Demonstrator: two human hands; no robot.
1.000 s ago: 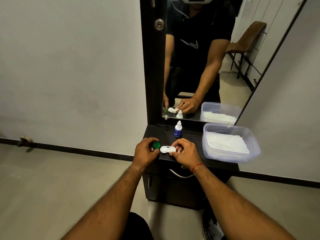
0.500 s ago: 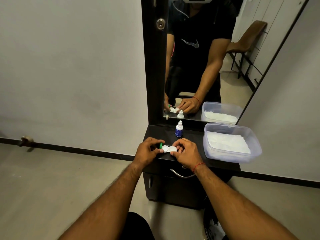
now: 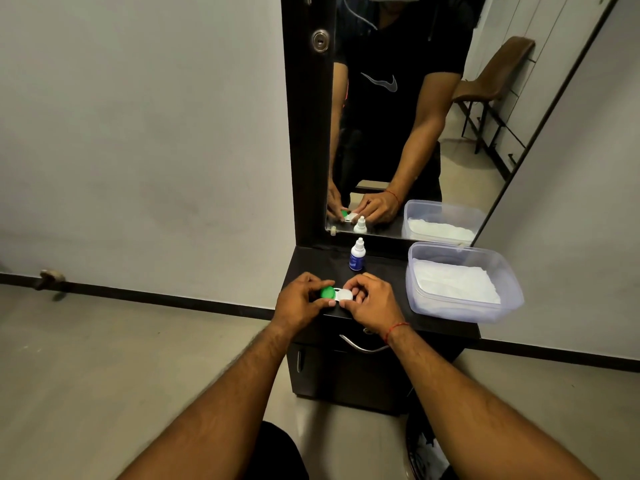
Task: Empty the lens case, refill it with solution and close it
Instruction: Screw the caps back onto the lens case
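Now the green cap [image 3: 327,292] lies flat on the left well of the lens case [image 3: 341,295], where half a second ago it stood on edge just beside that well and a second ago was held clear of it; the left hand [image 3: 300,303] has its fingers [image 3: 320,284] closed round the cap's rim, thumb below and forefinger above, while the right hand [image 3: 372,301] has its fingers clamped on the white right end of the case, pinning it to the bench [image 3: 381,271]; the case sits between the two sets of fingers, touching both. By my judgement the closing step is under way, the cap seated but probably not yet turned tight; whether the wells hold solution cannot be seen. Beyond the fingers, well apart, stands the solution bottle [image 3: 357,255], capped and upright; right of the right fingers is a plastic tub [image 3: 460,306] holding white tissue.
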